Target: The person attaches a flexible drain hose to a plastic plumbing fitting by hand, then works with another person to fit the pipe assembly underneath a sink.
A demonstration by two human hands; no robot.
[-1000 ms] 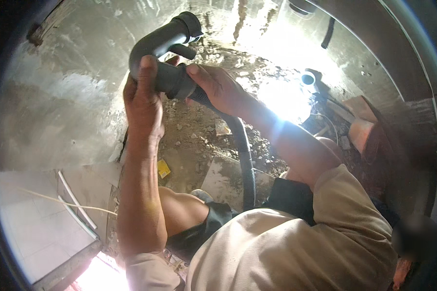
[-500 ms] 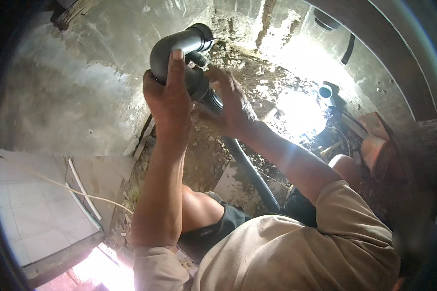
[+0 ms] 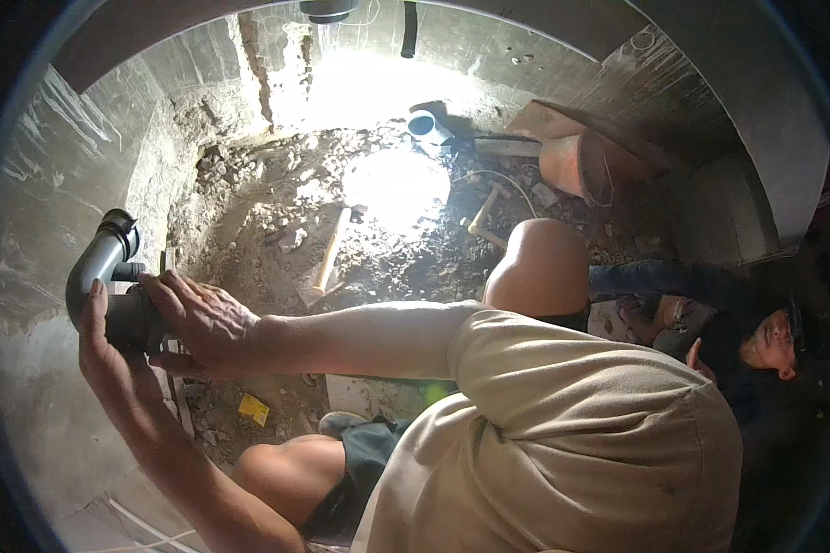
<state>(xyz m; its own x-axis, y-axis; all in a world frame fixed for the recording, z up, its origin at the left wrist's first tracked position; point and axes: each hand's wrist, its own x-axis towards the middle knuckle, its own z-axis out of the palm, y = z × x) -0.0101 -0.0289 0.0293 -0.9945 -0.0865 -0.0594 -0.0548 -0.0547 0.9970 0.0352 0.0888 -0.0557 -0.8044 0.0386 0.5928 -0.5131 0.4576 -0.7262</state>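
A black plastic pipe elbow (image 3: pixel 89 269) with a short ribbed side spout is held up against the concrete wall at the far left. My left hand (image 3: pixel 111 355) wraps its lower end from beneath, the thumb lying along the outer bend. From the other side my right hand (image 3: pixel 210 318) closes on the black collar (image 3: pixel 131 323) at the elbow's lower mouth. Its fingertips are partly hidden behind the fitting. The corrugated hose is mostly covered by my right hand and arm.
Rubble covers the floor under a bright light. On it lie a wooden handle (image 3: pixel 333 251), a hammer (image 3: pixel 481 214), a blue-grey pipe piece (image 3: pixel 426 127) and a yellow packet (image 3: pixel 254 408). An orange bucket (image 3: pixel 572 166) stands by the wall. Another person (image 3: pixel 770 346) is at the right.
My view has swung right, so the elbow and both hands now appear far left. My right hand, blurred beside the hose before, is now at the collar. Another person has come into view.
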